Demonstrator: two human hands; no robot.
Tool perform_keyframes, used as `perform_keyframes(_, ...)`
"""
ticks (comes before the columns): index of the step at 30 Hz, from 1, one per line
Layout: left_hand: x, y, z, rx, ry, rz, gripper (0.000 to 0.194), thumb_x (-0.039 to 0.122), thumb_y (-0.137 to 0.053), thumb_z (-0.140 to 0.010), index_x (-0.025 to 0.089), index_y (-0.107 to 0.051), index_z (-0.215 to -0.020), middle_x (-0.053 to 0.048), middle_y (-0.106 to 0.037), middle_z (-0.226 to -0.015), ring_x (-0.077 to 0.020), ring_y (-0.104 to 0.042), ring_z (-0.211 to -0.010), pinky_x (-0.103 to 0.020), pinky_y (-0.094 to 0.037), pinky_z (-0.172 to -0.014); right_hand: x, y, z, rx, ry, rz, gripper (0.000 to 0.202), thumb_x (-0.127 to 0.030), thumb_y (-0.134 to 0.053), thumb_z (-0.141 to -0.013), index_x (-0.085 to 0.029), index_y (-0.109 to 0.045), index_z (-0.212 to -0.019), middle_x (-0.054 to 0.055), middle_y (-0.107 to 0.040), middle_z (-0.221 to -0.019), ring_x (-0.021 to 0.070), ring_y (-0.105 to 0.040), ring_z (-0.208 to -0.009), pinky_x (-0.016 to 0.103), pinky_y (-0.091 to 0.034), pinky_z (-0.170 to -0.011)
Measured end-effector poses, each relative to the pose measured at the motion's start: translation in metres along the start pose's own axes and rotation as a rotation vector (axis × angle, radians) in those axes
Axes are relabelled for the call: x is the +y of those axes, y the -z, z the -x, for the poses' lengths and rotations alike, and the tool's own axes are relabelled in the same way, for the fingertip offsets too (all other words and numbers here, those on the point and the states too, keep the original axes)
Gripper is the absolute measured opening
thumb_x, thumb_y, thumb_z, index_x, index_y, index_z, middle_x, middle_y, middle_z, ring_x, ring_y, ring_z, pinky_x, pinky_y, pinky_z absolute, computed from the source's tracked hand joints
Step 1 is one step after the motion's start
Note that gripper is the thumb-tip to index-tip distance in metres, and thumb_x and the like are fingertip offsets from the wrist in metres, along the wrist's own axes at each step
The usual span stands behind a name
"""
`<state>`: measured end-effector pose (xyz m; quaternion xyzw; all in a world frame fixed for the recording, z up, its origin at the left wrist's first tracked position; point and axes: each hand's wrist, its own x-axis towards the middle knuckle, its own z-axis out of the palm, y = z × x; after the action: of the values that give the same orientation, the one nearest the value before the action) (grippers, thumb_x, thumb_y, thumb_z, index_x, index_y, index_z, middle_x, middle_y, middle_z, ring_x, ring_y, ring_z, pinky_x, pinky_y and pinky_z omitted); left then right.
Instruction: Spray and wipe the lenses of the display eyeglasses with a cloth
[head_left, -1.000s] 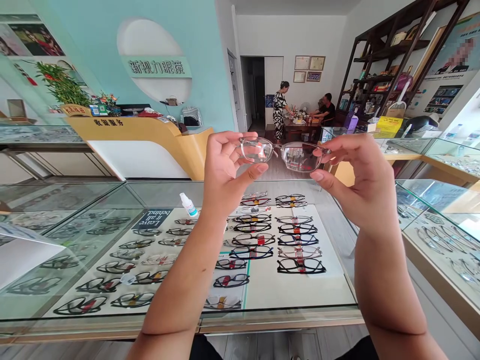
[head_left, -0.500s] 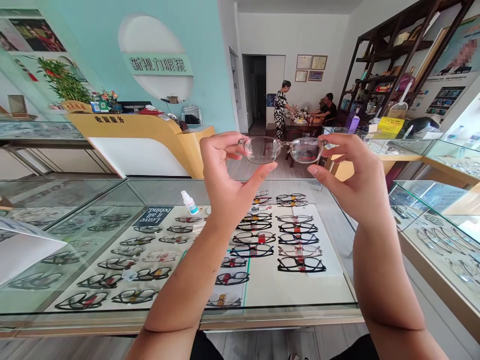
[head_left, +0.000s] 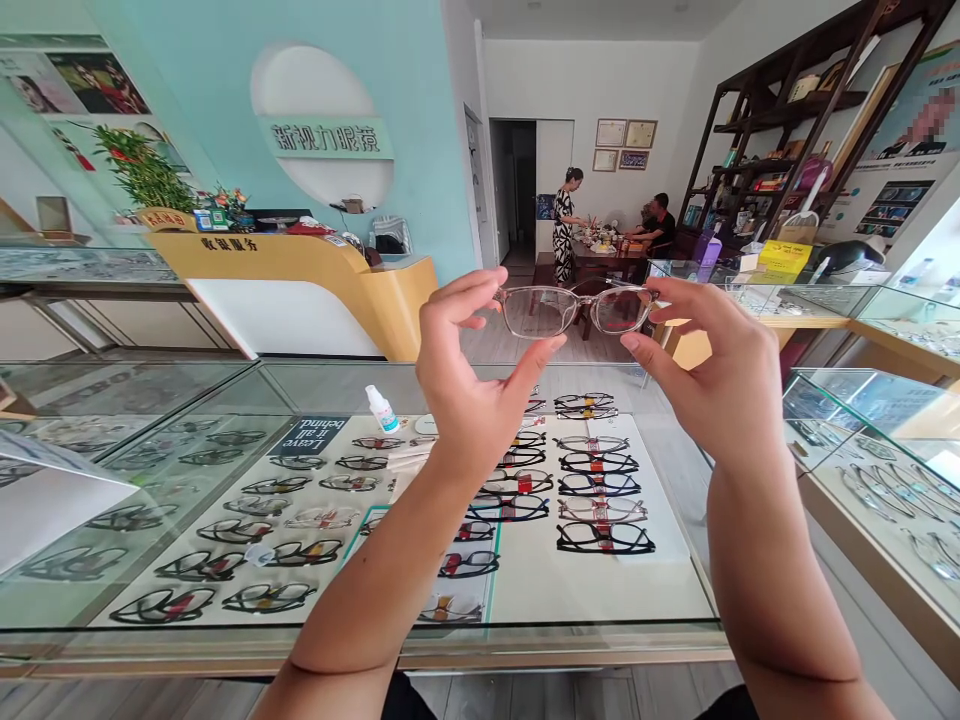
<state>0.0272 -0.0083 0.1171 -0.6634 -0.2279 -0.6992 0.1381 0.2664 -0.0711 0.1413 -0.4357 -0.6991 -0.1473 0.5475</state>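
A pair of clear-framed eyeglasses [head_left: 583,303] is held up in front of me, over the far edge of the glass counter. My left hand [head_left: 480,360] grips its left end, fingers at the hinge and thumb near the lower rim. At the opposite end, my right hand [head_left: 712,365] has closed its fingers on the frame by the other hinge. The temples are mostly hidden. Below my hands, rows of eyeglasses [head_left: 604,540] with red and orange tags sit in the display counter [head_left: 585,600].
A white spray bottle [head_left: 382,410] stands on the counter behind my left forearm. To the right is another glass case [head_left: 892,500] of frames. A yellow-edged reception desk [head_left: 300,300] lies beyond. Two people [head_left: 566,225] are at a table at the back.
Both hands have shifted slightly right with the eyeglasses, whose frame has turned a little and now tilts slightly. The view has tipped up a bit.
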Motion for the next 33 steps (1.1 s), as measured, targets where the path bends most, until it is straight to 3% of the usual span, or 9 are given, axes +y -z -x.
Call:
perform_keyframes(4,-0.003,-0.002,0.001,0.031,0.043,-0.001,0.07,0.064,-0.09,-0.092,0.033,-0.056,-0.145,-0.013,-0.07,-0.15,-0.0359,-0.067,-0.146,-0.05,-0.062,-0.102,-0.003,-0.001,0.0,0.017,-0.009,-0.019,0.045,-0.039,-0.079,-0.101,-0.033,-0.074,-0.145,0.01,-0.082,-0.134,0.0334,-0.082,-0.11,0.054,-0.07,-0.093)
perform_keyframes(11,-0.017,-0.007,0.004,0.026,0.155,0.032,0.069,0.069,-0.089,-0.092,0.03,-0.061,-0.143,-0.01,-0.072,-0.144,-0.0305,-0.075,-0.126,-0.047,-0.063,-0.096,-0.011,-0.005,0.002,0.084,-0.055,-0.094,0.045,-0.039,-0.079,-0.102,-0.036,-0.076,-0.146,0.009,-0.08,-0.13,0.0312,-0.079,-0.106,0.056,-0.071,-0.092)
perform_keyframes(19,-0.02,-0.01,0.005,0.013,0.195,0.069,0.072,0.073,-0.087,-0.091,0.03,-0.062,-0.143,-0.01,-0.075,-0.138,-0.0313,-0.077,-0.123,-0.047,-0.06,-0.095,-0.011,-0.009,0.003,0.091,-0.083,-0.097,0.042,-0.041,-0.08,-0.101,-0.035,-0.074,-0.142,0.008,-0.081,-0.135,0.0296,-0.081,-0.106,0.053,-0.07,-0.09)
perform_keyframes(23,-0.02,-0.008,0.004,0.012,0.168,0.044,0.072,0.073,-0.087,-0.091,0.031,-0.06,-0.143,-0.01,-0.075,-0.136,-0.0301,-0.076,-0.12,-0.046,-0.06,-0.094,-0.01,-0.009,0.003,0.072,-0.125,-0.094,0.037,-0.041,-0.082,-0.099,-0.032,-0.076,-0.135,0.008,-0.083,-0.133,0.029,-0.082,-0.105,0.051,-0.069,-0.091)
perform_keyframes(33,-0.013,-0.003,0.002,0.058,0.052,-0.063,0.074,0.071,-0.091,-0.087,0.033,-0.061,-0.144,-0.01,-0.07,-0.136,-0.0324,-0.07,-0.124,-0.049,-0.057,-0.102,-0.009,-0.008,0.003,-0.005,-0.172,-0.097,0.041,-0.042,-0.076,-0.101,-0.03,-0.076,-0.14,0.01,-0.085,-0.129,0.0312,-0.084,-0.103,0.055,-0.071,-0.088)
